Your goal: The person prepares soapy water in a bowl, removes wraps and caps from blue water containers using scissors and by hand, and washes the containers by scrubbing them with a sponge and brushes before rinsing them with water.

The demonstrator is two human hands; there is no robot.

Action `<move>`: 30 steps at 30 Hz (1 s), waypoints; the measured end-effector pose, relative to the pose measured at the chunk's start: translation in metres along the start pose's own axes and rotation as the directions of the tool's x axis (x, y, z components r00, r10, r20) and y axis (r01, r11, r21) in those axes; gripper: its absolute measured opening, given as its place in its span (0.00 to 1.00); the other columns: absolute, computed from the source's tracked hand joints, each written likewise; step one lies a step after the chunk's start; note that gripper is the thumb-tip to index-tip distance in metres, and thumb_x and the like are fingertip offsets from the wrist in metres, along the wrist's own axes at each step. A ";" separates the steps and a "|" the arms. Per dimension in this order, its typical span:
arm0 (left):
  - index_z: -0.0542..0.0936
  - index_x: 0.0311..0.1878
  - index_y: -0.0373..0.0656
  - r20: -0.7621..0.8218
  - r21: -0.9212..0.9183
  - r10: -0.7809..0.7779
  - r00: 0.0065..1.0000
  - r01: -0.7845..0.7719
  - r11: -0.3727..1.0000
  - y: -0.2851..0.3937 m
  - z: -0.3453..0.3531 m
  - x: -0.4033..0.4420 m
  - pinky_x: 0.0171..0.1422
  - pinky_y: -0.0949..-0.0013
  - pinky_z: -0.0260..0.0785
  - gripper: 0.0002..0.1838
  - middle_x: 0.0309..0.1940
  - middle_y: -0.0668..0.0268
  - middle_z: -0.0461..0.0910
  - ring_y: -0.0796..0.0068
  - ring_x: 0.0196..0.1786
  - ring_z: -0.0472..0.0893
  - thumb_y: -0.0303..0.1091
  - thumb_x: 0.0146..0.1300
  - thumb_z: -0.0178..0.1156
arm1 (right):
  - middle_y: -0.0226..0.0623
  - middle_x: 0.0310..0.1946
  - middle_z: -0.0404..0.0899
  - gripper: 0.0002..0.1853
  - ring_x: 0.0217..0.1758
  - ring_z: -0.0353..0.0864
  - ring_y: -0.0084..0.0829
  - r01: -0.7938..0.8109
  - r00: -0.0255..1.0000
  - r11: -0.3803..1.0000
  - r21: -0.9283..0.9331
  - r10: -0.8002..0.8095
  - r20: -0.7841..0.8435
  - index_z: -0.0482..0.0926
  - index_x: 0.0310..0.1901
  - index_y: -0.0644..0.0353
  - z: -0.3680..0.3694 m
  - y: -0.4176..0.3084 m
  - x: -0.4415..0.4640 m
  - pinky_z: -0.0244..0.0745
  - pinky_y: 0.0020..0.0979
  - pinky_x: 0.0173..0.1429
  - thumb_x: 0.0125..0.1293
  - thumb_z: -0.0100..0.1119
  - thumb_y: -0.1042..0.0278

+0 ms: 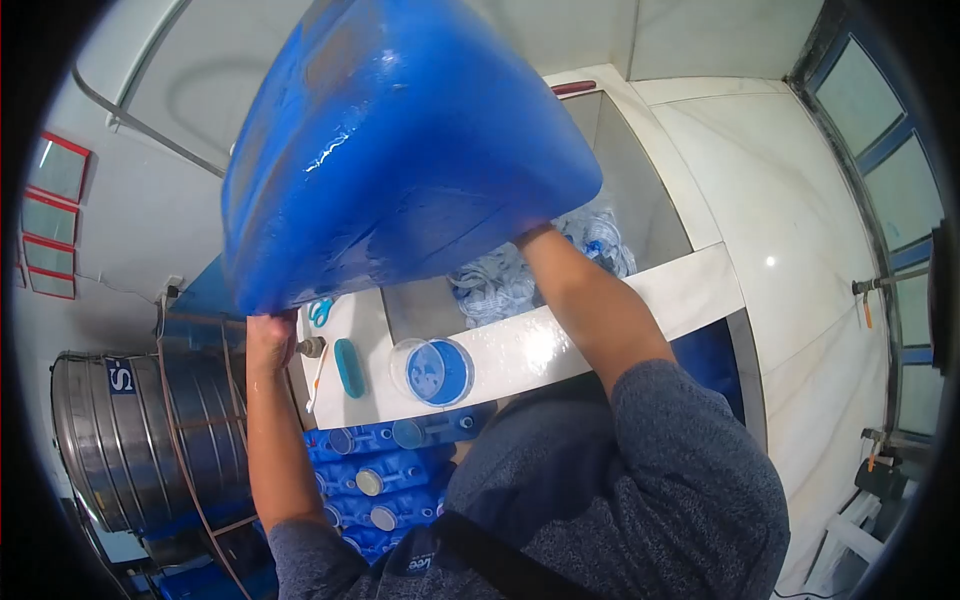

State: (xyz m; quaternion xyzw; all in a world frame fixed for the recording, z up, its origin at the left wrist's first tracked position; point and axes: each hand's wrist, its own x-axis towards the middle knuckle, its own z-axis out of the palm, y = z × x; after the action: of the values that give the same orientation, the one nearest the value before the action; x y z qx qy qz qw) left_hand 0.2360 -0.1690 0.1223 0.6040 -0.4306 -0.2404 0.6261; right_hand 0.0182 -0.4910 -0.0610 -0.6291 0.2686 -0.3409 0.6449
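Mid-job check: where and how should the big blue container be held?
Probably along its near edge, one hand toward each end, coming from the person's side and below. The blue container is broad and raised over the counter, with no handle in view, and its glossy face looks slick. The left hand and right hand hold it there.

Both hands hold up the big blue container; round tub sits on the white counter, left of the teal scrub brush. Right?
No: the round tub sits right of the teal scrub brush, per the head view. The rest stands: left hand and right hand hold up the big blue container, and the tub is on the white counter.
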 end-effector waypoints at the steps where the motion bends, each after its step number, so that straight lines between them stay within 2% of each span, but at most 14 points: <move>1: 0.67 0.72 0.36 0.006 -0.005 0.000 1.000 0.000 1.000 -0.001 0.000 0.005 0.74 0.54 0.69 0.53 0.64 0.58 0.77 0.59 0.67 0.76 0.64 0.54 0.75 | 0.38 0.58 0.80 0.23 0.58 0.81 0.36 0.011 1.000 1.000 -0.021 -0.011 0.002 0.76 0.62 0.58 -0.001 0.001 -0.001 0.78 0.40 0.62 0.71 0.64 0.57; 5: 0.68 0.72 0.35 -0.002 -0.067 0.092 0.996 -0.092 0.994 0.030 0.024 0.042 0.76 0.54 0.64 0.56 0.65 0.57 0.76 0.56 0.69 0.75 0.47 0.42 0.87 | 0.38 0.61 0.79 0.25 0.60 0.80 0.36 0.241 0.970 0.932 -0.271 -0.234 0.060 0.75 0.65 0.59 -0.022 0.016 -0.005 0.78 0.40 0.63 0.72 0.64 0.56; 6: 0.68 0.72 0.35 0.021 -0.089 0.166 0.986 -0.164 0.983 0.050 0.042 0.052 0.75 0.54 0.66 0.54 0.65 0.56 0.76 0.56 0.68 0.76 0.44 0.43 0.87 | 0.38 0.61 0.79 0.26 0.61 0.79 0.36 0.404 0.911 0.806 -0.432 -0.398 0.110 0.75 0.66 0.59 -0.037 0.024 -0.009 0.78 0.40 0.63 0.72 0.64 0.56; 7: 0.67 0.72 0.35 0.030 -0.042 0.144 0.989 -0.143 0.989 0.064 0.051 0.059 0.73 0.56 0.68 0.53 0.65 0.56 0.76 0.58 0.67 0.76 0.46 0.46 0.85 | 0.41 0.64 0.78 0.27 0.62 0.78 0.35 0.383 0.915 0.451 -0.806 -0.307 0.263 0.76 0.67 0.61 -0.057 0.035 -0.015 0.75 0.40 0.64 0.70 0.66 0.59; 9: 0.66 0.72 0.35 0.039 -0.002 0.125 0.991 -0.125 0.992 0.080 0.067 0.070 0.71 0.58 0.70 0.53 0.65 0.56 0.75 0.59 0.66 0.77 0.48 0.49 0.83 | 0.44 0.64 0.79 0.30 0.64 0.79 0.43 -0.307 0.929 0.870 -0.386 0.362 0.078 0.75 0.68 0.60 -0.085 0.011 -0.028 0.76 0.42 0.65 0.67 0.67 0.60; 11: 0.67 0.72 0.35 0.085 0.027 0.143 0.986 -0.146 0.989 0.085 0.085 0.078 0.70 0.59 0.71 0.50 0.64 0.56 0.77 0.60 0.65 0.78 0.45 0.51 0.82 | 0.46 0.58 0.84 0.26 0.60 0.82 0.41 -0.317 0.948 0.836 -0.447 0.274 -0.161 0.80 0.63 0.61 -0.143 0.024 -0.045 0.77 0.38 0.64 0.65 0.66 0.62; 13: 0.69 0.71 0.35 0.115 0.000 0.135 0.984 -0.136 0.991 0.083 0.102 0.083 0.70 0.59 0.69 0.48 0.63 0.57 0.77 0.62 0.65 0.77 0.41 0.49 0.84 | 0.47 0.53 0.86 0.22 0.57 0.84 0.39 -0.344 0.815 0.901 -0.264 0.146 -0.561 0.82 0.60 0.63 -0.187 0.010 -0.073 0.78 0.37 0.62 0.66 0.64 0.62; 16: 0.71 0.69 0.36 0.238 -0.046 0.176 0.955 -0.170 0.984 0.077 0.132 0.091 0.69 0.61 0.68 0.45 0.61 0.58 0.78 0.65 0.65 0.76 0.34 0.48 0.83 | 0.39 0.50 0.83 0.21 0.51 0.80 0.29 -0.297 0.713 0.909 -0.294 0.006 -0.701 0.80 0.61 0.62 -0.250 -0.027 -0.114 0.76 0.33 0.56 0.72 0.63 0.58; 20: 0.70 0.70 0.36 0.342 0.104 0.086 0.936 -0.129 0.986 0.080 0.169 0.105 0.70 0.61 0.68 0.44 0.62 0.57 0.77 0.65 0.64 0.77 0.33 0.51 0.81 | 0.35 0.51 0.81 0.29 0.50 0.78 0.26 -0.157 0.637 0.987 0.016 0.114 -0.763 0.77 0.60 0.58 -0.249 -0.121 -0.181 0.76 0.32 0.54 0.75 0.56 0.38; 22: 0.69 0.71 0.36 0.391 -0.009 0.141 0.909 -0.149 0.989 0.074 0.185 0.114 0.70 0.60 0.67 0.43 0.63 0.57 0.77 0.65 0.64 0.77 0.33 0.53 0.80 | 0.47 0.66 0.77 0.40 0.67 0.77 0.44 -0.102 0.442 0.995 -0.012 0.034 -0.896 0.69 0.72 0.62 -0.283 -0.122 -0.193 0.71 0.44 0.69 0.76 0.48 0.31; 24: 0.68 0.72 0.38 0.441 -0.038 0.137 0.887 -0.134 0.990 0.059 0.207 0.127 0.70 0.60 0.68 0.45 0.62 0.57 0.77 0.63 0.64 0.77 0.41 0.55 0.79 | 0.49 0.77 0.64 0.45 0.78 0.62 0.39 0.198 0.498 0.980 -0.023 -0.121 -0.859 0.54 0.81 0.60 -0.274 -0.112 -0.203 0.47 0.39 0.83 0.78 0.34 0.29; 26: 0.68 0.73 0.38 0.508 -0.089 0.188 0.841 -0.166 0.982 0.067 0.242 0.142 0.71 0.59 0.68 0.44 0.63 0.57 0.76 0.62 0.64 0.77 0.41 0.56 0.79 | 0.52 0.81 0.56 0.48 0.81 0.57 0.52 0.085 0.591 0.996 0.036 -0.021 -0.807 0.60 0.78 0.65 -0.246 -0.170 -0.216 0.45 0.44 0.85 0.77 0.30 0.25; 28: 0.67 0.73 0.38 0.534 -0.101 0.224 0.815 -0.202 0.974 0.076 0.266 0.140 0.71 0.59 0.68 0.44 0.64 0.57 0.76 0.61 0.65 0.77 0.42 0.57 0.79 | 0.50 0.77 0.63 0.44 0.80 0.60 0.40 0.107 0.673 0.993 -0.043 -0.104 -0.732 0.59 0.79 0.63 -0.248 -0.219 -0.283 0.48 0.39 0.83 0.80 0.32 0.30; 30: 0.67 0.73 0.38 0.556 -0.159 0.292 0.779 -0.245 0.956 0.088 0.291 0.131 0.71 0.59 0.68 0.43 0.65 0.57 0.75 0.61 0.65 0.77 0.40 0.58 0.78 | 0.50 0.78 0.63 0.45 0.79 0.61 0.40 0.076 0.365 0.992 -0.099 -0.120 -0.923 0.63 0.77 0.65 -0.300 -0.223 -0.336 0.50 0.42 0.82 0.79 0.34 0.29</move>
State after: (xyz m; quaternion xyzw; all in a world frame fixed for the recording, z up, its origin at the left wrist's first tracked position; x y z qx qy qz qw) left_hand 0.0423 -0.4232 0.2104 0.4112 -0.6706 -0.3358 0.5181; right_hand -0.4467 -0.4124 0.1138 -0.3571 0.5525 -0.6672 0.3492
